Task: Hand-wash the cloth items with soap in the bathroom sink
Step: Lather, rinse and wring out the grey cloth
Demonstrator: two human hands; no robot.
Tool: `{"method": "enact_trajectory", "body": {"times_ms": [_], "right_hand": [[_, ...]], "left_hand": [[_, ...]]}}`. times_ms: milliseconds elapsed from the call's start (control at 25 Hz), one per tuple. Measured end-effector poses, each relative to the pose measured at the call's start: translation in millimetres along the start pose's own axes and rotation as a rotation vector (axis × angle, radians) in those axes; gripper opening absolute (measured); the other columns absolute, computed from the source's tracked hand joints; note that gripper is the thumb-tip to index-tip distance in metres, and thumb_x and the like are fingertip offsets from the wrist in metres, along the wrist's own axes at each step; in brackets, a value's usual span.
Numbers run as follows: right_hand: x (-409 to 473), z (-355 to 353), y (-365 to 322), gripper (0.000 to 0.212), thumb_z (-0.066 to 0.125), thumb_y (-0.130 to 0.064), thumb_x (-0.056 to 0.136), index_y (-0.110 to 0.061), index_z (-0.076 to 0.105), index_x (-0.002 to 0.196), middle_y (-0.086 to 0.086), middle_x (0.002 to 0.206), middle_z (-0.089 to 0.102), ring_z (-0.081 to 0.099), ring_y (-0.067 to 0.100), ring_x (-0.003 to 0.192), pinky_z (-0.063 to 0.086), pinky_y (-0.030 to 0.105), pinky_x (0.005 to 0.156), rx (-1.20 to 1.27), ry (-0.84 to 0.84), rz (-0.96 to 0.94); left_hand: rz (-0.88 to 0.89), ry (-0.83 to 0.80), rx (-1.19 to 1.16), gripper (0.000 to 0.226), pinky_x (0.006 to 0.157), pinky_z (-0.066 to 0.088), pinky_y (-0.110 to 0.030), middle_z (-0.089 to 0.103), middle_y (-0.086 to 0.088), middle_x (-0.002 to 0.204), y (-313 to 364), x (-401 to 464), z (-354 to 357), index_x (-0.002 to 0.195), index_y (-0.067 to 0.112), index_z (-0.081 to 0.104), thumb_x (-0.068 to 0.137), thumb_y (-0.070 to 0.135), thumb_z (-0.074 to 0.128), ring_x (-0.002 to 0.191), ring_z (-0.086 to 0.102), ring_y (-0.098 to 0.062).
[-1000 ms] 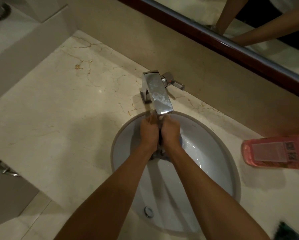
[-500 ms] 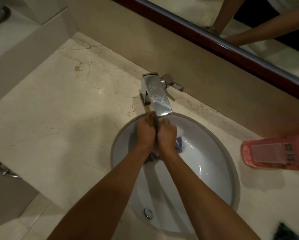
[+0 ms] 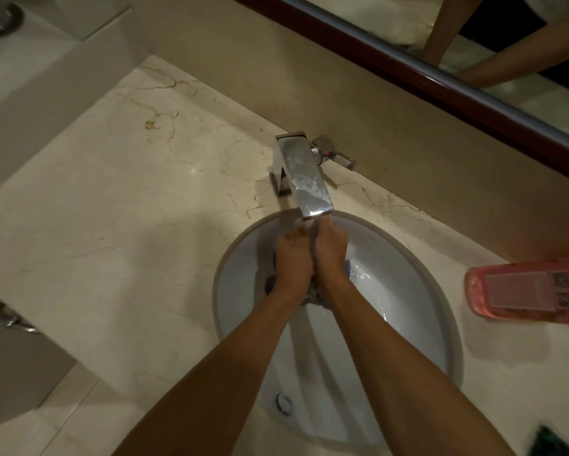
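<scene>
I see the marble tabletop (image 3: 118, 225) spread around my grip, and the white sink (image 3: 418, 327) set into it directly beneath. The faucet (image 3: 304, 179) stands just beyond my fingertips. A pink bottle (image 3: 526, 292) lies on its side well off to the right of the grip. My left hand (image 3: 293, 263) and right hand (image 3: 331, 255) are pressed together, each curled round the wet cloth (image 3: 314, 292), which bunches between my palms over the sink.
</scene>
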State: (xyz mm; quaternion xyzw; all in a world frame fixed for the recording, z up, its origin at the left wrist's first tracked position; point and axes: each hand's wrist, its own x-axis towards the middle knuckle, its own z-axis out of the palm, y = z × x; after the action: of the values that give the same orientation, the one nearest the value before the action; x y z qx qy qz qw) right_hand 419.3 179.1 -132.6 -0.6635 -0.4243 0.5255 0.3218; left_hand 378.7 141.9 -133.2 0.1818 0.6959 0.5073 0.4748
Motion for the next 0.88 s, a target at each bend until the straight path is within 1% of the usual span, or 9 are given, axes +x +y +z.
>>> {"method": "enact_trajectory", "body": {"times_ms": [80,200,320,400,480,600,680,800,880], "right_hand": [[-7.9,0.0,-0.2,0.037,0.044,-0.021,0.105,-0.015,0.059,0.071,-0.002,0.062,0.059,0.056,0.006,0.057,0.046,0.022,0.055,0.057,0.013,0.041],[-22.5,5.0,4.3,0.042,0.043,-0.029,0.106,-0.014,0.064,0.073,-0.002,0.063,0.064,0.061,0.006,0.059,0.047,0.019,0.054,0.06,0.004,0.095],[-5.9,-0.3,2.8,0.04,0.045,-0.025,0.102,-0.008,0.065,0.072,0.012,0.067,0.064,0.059,0.017,0.061,0.044,0.03,0.057,0.124,0.018,0.168],[-9.5,-8.2,0.4,0.046,0.046,-0.046,0.102,-0.009,0.071,0.089,0.015,0.091,0.074,0.07,0.023,0.083,0.053,0.034,0.07,0.382,-0.075,0.377],[-18.9,-17.5,9.5,0.056,0.052,-0.058,0.097,-0.009,0.069,0.119,0.019,0.12,0.071,0.069,0.03,0.109,0.055,0.044,0.093,0.579,-0.24,0.465],[-22.3,-34.0,17.3,0.041,0.067,-0.033,0.095,-0.015,0.059,0.131,0.014,0.123,0.071,0.07,0.027,0.111,0.055,0.048,0.099,0.378,-0.352,0.32],[-22.7,-41.4,17.2,0.041,0.068,-0.016,0.094,-0.017,0.053,0.132,0.012,0.121,0.072,0.07,0.028,0.11,0.055,0.049,0.099,0.371,-0.389,0.301],[-25.3,-44.2,6.3,0.034,0.055,-0.006,0.101,-0.01,0.051,0.134,0.018,0.115,0.072,0.072,0.032,0.105,0.058,0.045,0.091,0.57,-0.392,0.269],[-22.5,-38.4,-2.4,0.026,0.051,-0.01,0.103,-0.005,0.058,0.128,0.018,0.109,0.074,0.073,0.03,0.1,0.06,0.043,0.087,0.581,-0.288,0.292]], "left_hand": [[-0.008,-0.004,-0.037,0.036,0.055,0.046,-0.019,0.059,0.006,0.064,5.2,4.8,-3.4,0.076,0.02,0.059,0.108,0.025,0.044,0.057,0.056,0.0],[0.006,-0.001,-0.128,0.04,0.058,0.05,-0.025,0.064,-0.002,0.068,3.1,12.2,-10.8,0.084,0.01,0.068,0.109,0.023,0.04,0.062,0.061,-0.009],[-0.139,-0.123,-0.192,0.046,0.064,0.052,-0.033,0.067,-0.002,0.065,-3.7,2.2,-8.9,0.07,0.02,0.072,0.106,0.032,0.046,0.062,0.066,-0.013],[-0.21,-0.156,-0.322,0.042,0.085,0.058,-0.046,0.075,-0.015,0.089,-3.5,3.6,-14.2,0.088,0.016,0.077,0.099,0.049,0.054,0.087,0.074,-0.027],[-0.228,-0.135,-0.491,0.048,0.099,0.054,-0.051,0.072,-0.021,0.115,4.4,8.0,-25.0,0.116,0.006,0.07,0.099,0.048,0.054,0.11,0.069,-0.036],[-0.113,-0.175,-0.499,0.022,0.085,0.058,-0.041,0.072,-0.016,0.11,17.2,9.7,-40.2,0.117,0.009,0.061,0.106,0.023,0.049,0.102,0.071,-0.029],[-0.073,-0.196,-0.447,0.014,0.081,0.059,-0.039,0.072,-0.013,0.107,20.1,11.8,-45.1,0.116,0.01,0.057,0.104,0.011,0.05,0.099,0.071,-0.028],[-0.044,-0.215,-0.325,0.026,0.089,0.059,-0.043,0.069,-0.016,0.118,12.7,15.9,-54.7,0.126,0.005,0.052,0.101,0.007,0.055,0.109,0.069,-0.03],[-0.021,-0.179,-0.168,0.035,0.094,0.058,-0.044,0.067,-0.015,0.126,8.9,13.4,-56.0,0.132,0.007,0.052,0.099,0.013,0.062,0.113,0.067,-0.029]]}}
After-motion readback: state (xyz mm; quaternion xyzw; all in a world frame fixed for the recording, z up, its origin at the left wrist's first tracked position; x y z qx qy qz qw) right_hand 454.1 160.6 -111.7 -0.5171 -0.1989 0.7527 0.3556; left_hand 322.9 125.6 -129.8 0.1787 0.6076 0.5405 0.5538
